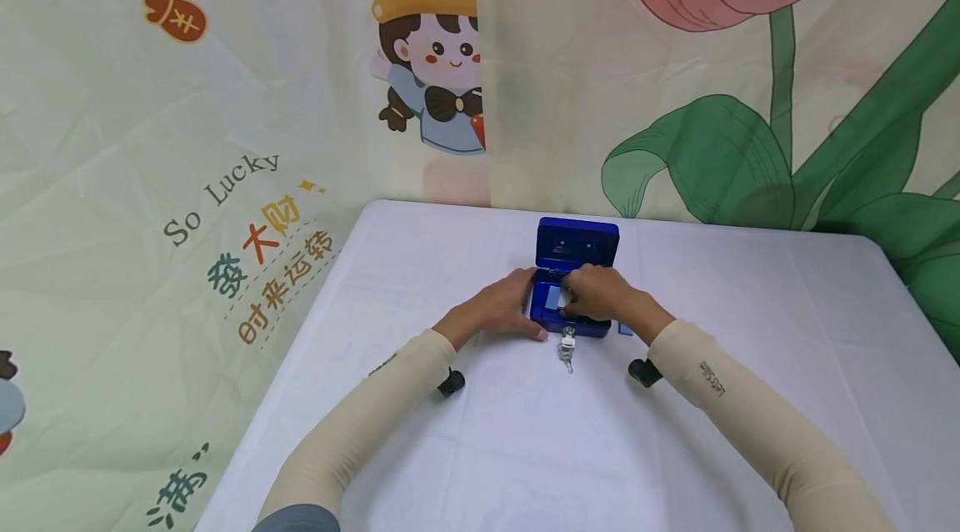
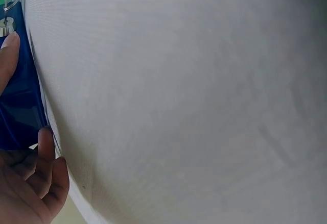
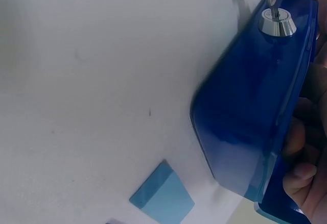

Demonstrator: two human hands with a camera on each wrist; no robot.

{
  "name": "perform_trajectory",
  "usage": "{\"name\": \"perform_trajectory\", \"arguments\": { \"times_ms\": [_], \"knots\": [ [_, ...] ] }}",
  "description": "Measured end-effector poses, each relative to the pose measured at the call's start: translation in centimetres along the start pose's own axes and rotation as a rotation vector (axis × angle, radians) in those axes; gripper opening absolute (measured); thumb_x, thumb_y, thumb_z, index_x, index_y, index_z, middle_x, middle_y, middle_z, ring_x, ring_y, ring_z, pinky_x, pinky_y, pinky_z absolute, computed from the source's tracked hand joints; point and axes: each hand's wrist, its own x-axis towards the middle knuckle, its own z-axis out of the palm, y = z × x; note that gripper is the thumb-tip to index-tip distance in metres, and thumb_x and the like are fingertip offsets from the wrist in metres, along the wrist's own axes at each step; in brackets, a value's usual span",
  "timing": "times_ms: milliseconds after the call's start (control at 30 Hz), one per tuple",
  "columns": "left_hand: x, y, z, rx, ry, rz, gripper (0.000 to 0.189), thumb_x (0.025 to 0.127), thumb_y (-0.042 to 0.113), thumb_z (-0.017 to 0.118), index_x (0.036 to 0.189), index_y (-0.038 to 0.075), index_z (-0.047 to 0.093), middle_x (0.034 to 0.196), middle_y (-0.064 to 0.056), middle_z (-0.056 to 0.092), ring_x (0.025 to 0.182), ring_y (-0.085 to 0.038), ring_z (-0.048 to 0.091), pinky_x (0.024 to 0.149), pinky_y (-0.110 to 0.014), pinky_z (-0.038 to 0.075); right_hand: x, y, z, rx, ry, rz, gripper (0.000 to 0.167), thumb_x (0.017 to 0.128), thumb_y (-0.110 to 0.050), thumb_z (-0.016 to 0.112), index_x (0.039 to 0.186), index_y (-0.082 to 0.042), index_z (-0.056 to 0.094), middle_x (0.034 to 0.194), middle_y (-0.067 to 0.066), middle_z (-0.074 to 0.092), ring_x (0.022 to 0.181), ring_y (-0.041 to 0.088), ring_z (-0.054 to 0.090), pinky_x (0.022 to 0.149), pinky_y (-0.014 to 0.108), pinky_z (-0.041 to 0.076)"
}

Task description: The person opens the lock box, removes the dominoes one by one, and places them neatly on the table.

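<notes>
A small dark blue metal cash box (image 1: 577,244) stands on the table with its lid raised. My left hand (image 1: 506,303) holds the box's left side, its thumb at the front near the silver lock (image 3: 278,22) and its fingers along the side. My right hand (image 1: 600,292) reaches down into the box, fingers bent; what they may grip is hidden. Beside those fingers, a light blue piece (image 1: 552,297) lies inside. Keys (image 1: 567,353) hang from the lock at the front. In the right wrist view, bent fingers (image 3: 301,175) show over the rim.
A small light blue block (image 3: 167,196) lies on the table just right of the box. The white-covered table (image 1: 480,449) extends in front, and a printed cloth (image 1: 540,98) hangs behind its far edge. Black wrist cameras (image 1: 452,383) sit under both forearms.
</notes>
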Motion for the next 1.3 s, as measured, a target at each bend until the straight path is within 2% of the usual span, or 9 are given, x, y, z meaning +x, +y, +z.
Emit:
{"name": "perform_trajectory", "arguments": {
  "times_ms": [500, 633, 900, 1300],
  "knots": [
    [0.4, -0.4, -0.2, 0.002, -0.012, 0.016, 0.12, 0.071, 0.052, 0.088, 0.16, 0.009, 0.02, 0.15, -0.012, 0.044, 0.134, -0.023, 0.049, 0.117, -0.041, 0.037, 1.0, -0.6, 0.6, 0.047, 0.009, -0.005, 0.043, 0.087, -0.032, 0.08, 0.119, -0.005, 0.071, 0.091, 0.005, 0.075, 0.08, 0.017, 0.068, 0.081, 0.038, 0.06],
    [0.5, -0.4, -0.3, -0.004, -0.02, 0.011, 0.12, 0.071, 0.053, 0.088, 0.16, 0.01, 0.019, 0.152, -0.012, 0.042, 0.135, -0.023, 0.048, 0.118, -0.041, 0.037, 1.3, -0.8, 0.4, 0.049, 0.008, 0.004, 0.045, 0.087, -0.034, 0.08, 0.12, -0.005, 0.07, 0.09, 0.004, 0.074, 0.079, 0.016, 0.067, 0.08, 0.039, 0.059],
    [0.7, -0.6, -0.5, -0.009, -0.027, 0.017, 0.119, 0.072, 0.053, 0.087, 0.16, 0.009, 0.019, 0.154, -0.012, 0.04, 0.136, -0.023, 0.047, 0.117, -0.041, 0.037, 1.8, -1.2, 0.2, 0.053, 0.002, -0.008, 0.039, 0.087, -0.032, 0.079, 0.115, -0.006, 0.072, 0.084, 0.002, 0.072, 0.074, 0.015, 0.064, 0.075, 0.035, 0.058],
    [0.8, -0.5, -1.1, -0.028, -0.044, 0.009, 0.118, 0.073, 0.051, 0.087, 0.16, 0.009, 0.019, 0.155, -0.013, 0.04, 0.137, -0.024, 0.046, 0.118, -0.041, 0.036, 2.3, -1.2, 0.3, 0.088, -0.003, -0.003, 0.043, 0.088, -0.03, 0.079, 0.121, -0.005, 0.07, 0.09, 0.004, 0.073, 0.079, 0.016, 0.067, 0.08, 0.037, 0.06]
  ]
}}
